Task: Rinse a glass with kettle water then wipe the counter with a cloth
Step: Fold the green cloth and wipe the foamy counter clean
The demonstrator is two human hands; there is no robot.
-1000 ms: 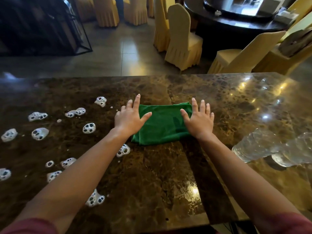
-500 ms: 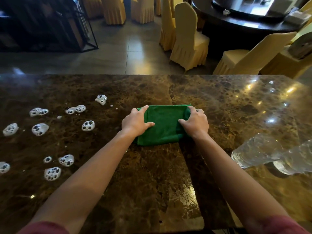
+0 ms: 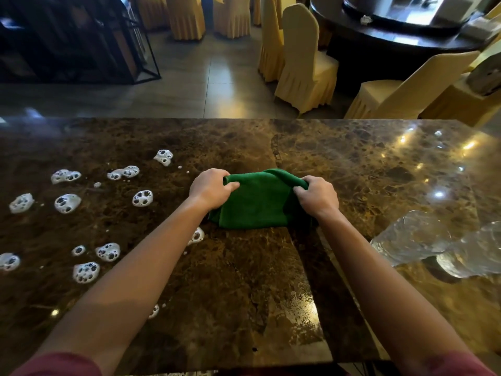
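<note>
While the left hand (image 3: pixel 210 189) curls tight on the left end of the folded green terry cloth (image 3: pixel 256 202), the right hand (image 3: pixel 318 196) grips its right end, bunching the far edge upward. Its long axis runs left to right across the glossy brown marble counter (image 3: pixel 352 164), near edge resting mid-counter. White foam blobs (image 3: pixel 142 198) dot the stone to the left; two clear, knobbly glass pieces (image 3: pixel 412 237) sit right.

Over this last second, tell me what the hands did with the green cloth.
Both hands went from lying flat on the green cloth to gripping it: the left hand and right hand now bunch its two sides and lift its far edge. The foam blobs and the marble counter stayed as they were.
</note>
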